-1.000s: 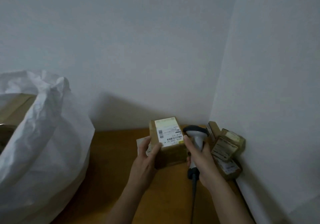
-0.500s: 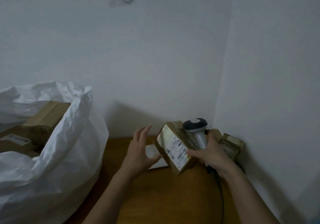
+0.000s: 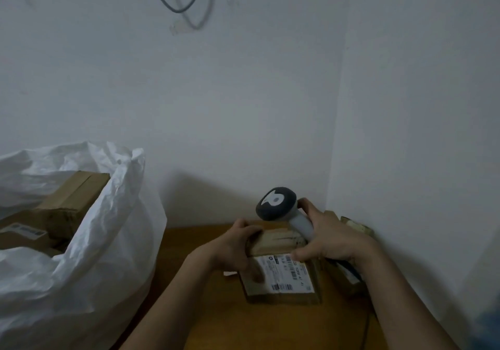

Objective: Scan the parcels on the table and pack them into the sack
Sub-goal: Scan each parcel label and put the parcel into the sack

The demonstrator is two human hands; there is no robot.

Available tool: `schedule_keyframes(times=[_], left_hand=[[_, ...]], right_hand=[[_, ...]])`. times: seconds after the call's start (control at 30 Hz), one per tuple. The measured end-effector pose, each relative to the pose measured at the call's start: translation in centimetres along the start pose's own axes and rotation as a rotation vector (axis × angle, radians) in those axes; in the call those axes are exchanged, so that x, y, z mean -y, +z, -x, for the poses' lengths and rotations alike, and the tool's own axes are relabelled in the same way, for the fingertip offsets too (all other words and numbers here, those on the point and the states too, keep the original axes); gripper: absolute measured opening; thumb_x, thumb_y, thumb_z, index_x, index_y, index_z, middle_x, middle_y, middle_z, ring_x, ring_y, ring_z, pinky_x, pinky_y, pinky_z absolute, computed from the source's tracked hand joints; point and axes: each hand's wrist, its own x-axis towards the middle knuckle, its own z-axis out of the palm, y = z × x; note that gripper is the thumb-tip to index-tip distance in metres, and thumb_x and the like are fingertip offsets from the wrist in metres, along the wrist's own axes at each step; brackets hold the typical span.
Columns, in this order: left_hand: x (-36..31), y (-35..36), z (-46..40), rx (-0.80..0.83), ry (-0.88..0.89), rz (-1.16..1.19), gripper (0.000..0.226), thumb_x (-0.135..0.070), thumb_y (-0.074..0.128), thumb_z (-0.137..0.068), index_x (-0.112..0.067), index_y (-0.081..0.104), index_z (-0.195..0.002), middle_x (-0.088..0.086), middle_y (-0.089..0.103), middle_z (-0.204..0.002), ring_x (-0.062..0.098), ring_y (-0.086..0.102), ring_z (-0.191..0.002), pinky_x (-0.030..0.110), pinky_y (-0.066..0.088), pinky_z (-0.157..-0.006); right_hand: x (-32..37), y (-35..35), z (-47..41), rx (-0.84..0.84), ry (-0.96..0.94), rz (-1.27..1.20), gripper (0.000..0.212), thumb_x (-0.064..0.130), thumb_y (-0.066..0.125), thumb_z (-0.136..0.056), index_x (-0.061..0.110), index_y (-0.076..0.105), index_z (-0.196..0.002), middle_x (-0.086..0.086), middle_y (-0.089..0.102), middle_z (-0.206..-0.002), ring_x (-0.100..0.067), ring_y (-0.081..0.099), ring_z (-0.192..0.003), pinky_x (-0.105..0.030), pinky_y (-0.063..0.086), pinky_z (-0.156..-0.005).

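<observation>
A brown cardboard parcel [image 3: 281, 276] with a white barcode label facing me is held above the wooden table [image 3: 194, 309]. My left hand [image 3: 235, 249] grips its left side, fingers curled over the top edge. My right hand [image 3: 330, 238] grips the handle of a grey barcode scanner [image 3: 278, 204], whose head points up, while its fingers also touch the parcel's top right corner. A large white sack [image 3: 89, 246] stands open at the left with brown boxes [image 3: 67, 206] inside.
More small parcels [image 3: 354, 226] lie in the table's right corner against the wall, partly hidden behind my right hand. The scanner's cable [image 3: 365, 328] runs down along the table. White walls close in behind and on the right. A grey cable loop [image 3: 178, 0] hangs on the back wall.
The parcel has turned so its label faces me. My left hand, open beside it half a second ago, now grips its left side. The view has shifted left and up, showing more of the sack.
</observation>
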Motion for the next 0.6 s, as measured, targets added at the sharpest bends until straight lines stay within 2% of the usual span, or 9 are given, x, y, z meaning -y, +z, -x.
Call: schedule_keyframes(times=[0.07, 0.13, 0.2, 0.27, 0.3, 0.4, 0.53, 0.6], left_hand=[[0.7, 1.1, -0.3, 0.026, -0.072, 0.093, 0.09, -0.034, 0.089, -0.059, -0.025, 0.042, -0.135, -0.011, 0.032, -0.125, 0.018, 0.041, -0.119, 0.034, 0.055, -0.093], [2.1, 2.5, -0.4, -0.026, -0.138, 0.22, 0.077, -0.044, 0.089, -0.059, -0.022, 0.052, -0.123, -0.006, 0.045, -0.125, 0.021, 0.053, -0.112, 0.031, 0.057, -0.085], [3.7, 3.8, -0.3, -0.105, -0.222, 0.57, 0.069, -0.045, 0.087, -0.064, -0.015, 0.06, -0.121, 0.004, 0.066, -0.117, 0.023, 0.068, -0.101, 0.034, 0.059, -0.079], [3.9, 4.6, 0.1, -0.17, -0.338, 0.925, 0.051, -0.034, 0.075, -0.081, -0.006, 0.06, -0.121, 0.01, 0.072, -0.108, 0.024, 0.071, -0.094, 0.029, 0.059, -0.071], [4.1, 4.8, 0.1, -0.212, -0.406, 1.031, 0.048, -0.032, 0.07, -0.085, -0.003, 0.058, -0.121, 0.012, 0.071, -0.107, 0.025, 0.071, -0.093, 0.026, 0.057, -0.065], [4.4, 5.4, -0.7, -0.347, -0.559, 1.121, 0.076, -0.047, 0.077, -0.075, -0.002, 0.049, -0.129, 0.015, 0.067, -0.112, 0.027, 0.069, -0.093, 0.031, 0.055, -0.061], [4.3, 5.5, -1.3, -0.505, -0.618, 1.154, 0.123, -0.065, 0.086, -0.031, -0.004, 0.047, -0.131, 0.014, 0.064, -0.114, 0.029, 0.066, -0.099, 0.043, 0.058, -0.083], [4.4, 5.5, -1.3, -0.556, -0.617, 1.171, 0.12, -0.06, 0.085, -0.035, -0.003, 0.045, -0.132, 0.015, 0.063, -0.116, 0.03, 0.064, -0.101, 0.046, 0.056, -0.089]], right_hand=[[0.2, 0.2, 0.1, -0.034, 0.013, -0.034, 0.073, 0.024, 0.084, -0.072, 0.035, 0.036, -0.126, 0.003, 0.063, -0.108, -0.01, 0.067, -0.089, -0.027, 0.059, -0.073], [0.3, 0.6, 0.0, -0.155, 0.042, -0.132, 0.054, 0.032, 0.078, -0.08, 0.029, 0.045, -0.122, 0.001, 0.063, -0.103, -0.012, 0.067, -0.083, -0.026, 0.058, -0.068], [0.4, 1.0, -0.1, -0.281, 0.096, -0.285, 0.036, 0.041, 0.069, -0.087, 0.022, 0.054, -0.113, -0.003, 0.063, -0.09, -0.014, 0.062, -0.069, -0.026, 0.053, -0.06], [0.6, 1.4, -0.2, -0.342, 0.164, -0.46, 0.034, 0.046, 0.061, -0.092, 0.017, 0.058, -0.11, -0.007, 0.059, -0.078, -0.015, 0.057, -0.061, -0.028, 0.048, -0.058], [0.9, 1.5, -0.2, -0.348, 0.192, -0.553, 0.034, 0.045, 0.057, -0.094, 0.016, 0.057, -0.111, -0.008, 0.058, -0.077, -0.016, 0.056, -0.06, -0.029, 0.047, -0.058], [2.3, 1.4, 0.5, -0.306, 0.214, -0.744, 0.029, 0.038, 0.049, -0.1, 0.013, 0.053, -0.114, -0.013, 0.055, -0.078, -0.018, 0.053, -0.058, -0.027, 0.047, -0.05], [4.6, 1.2, 2.0, -0.222, 0.138, -0.704, 0.028, 0.035, 0.046, -0.102, 0.01, 0.056, -0.109, -0.013, 0.055, -0.076, -0.017, 0.053, -0.057, -0.027, 0.046, -0.052], [5.7, 1.0, 2.8, -0.215, 0.099, -0.669, 0.031, 0.035, 0.045, -0.102, 0.008, 0.058, -0.109, -0.012, 0.055, -0.075, -0.016, 0.052, -0.056, -0.026, 0.046, -0.052]])
